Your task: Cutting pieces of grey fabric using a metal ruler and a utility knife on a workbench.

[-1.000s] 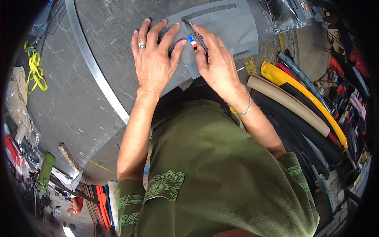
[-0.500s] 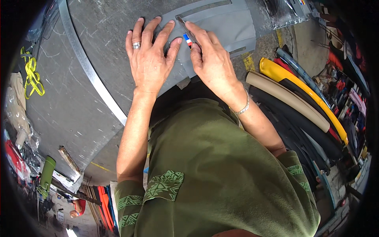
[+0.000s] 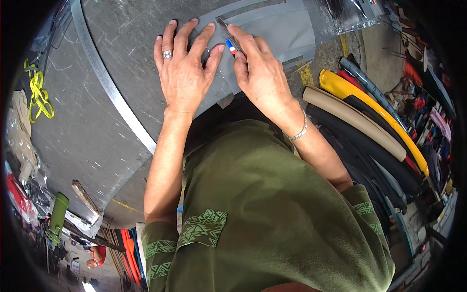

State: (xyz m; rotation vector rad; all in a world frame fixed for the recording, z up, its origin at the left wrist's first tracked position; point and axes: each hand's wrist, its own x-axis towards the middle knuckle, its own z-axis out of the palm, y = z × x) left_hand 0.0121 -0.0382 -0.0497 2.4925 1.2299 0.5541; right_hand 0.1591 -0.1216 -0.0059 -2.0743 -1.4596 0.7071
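Note:
A grey flexible sheet [image 3: 287,34] with narrow slots in it lies on the dark, scratched work table [image 3: 126,53]. My left hand [image 3: 187,78] rests palm down with its fingers spread, at the left end of the sheet. Just right of it, my right hand [image 3: 262,73] is closed round a slim craft knife [image 3: 224,26], whose dark tip points up and left onto the sheet. Beside the knife, under my right fingers, shows a small blue, white and red piece [image 3: 230,47]; I cannot tell whether it belongs to the knife.
A long metal strip [image 3: 109,87] curves across the table's left part. A yellow tape measure [image 3: 40,95] lies at the far left. Rolls of material, one yellow [image 3: 374,104] and one beige [image 3: 357,124], stand at the right. Clear plastic [image 3: 345,17] lies at the top right.
Both hands have shifted very slightly upward and left. The knife is still in my right hand, and its tip has barely moved.

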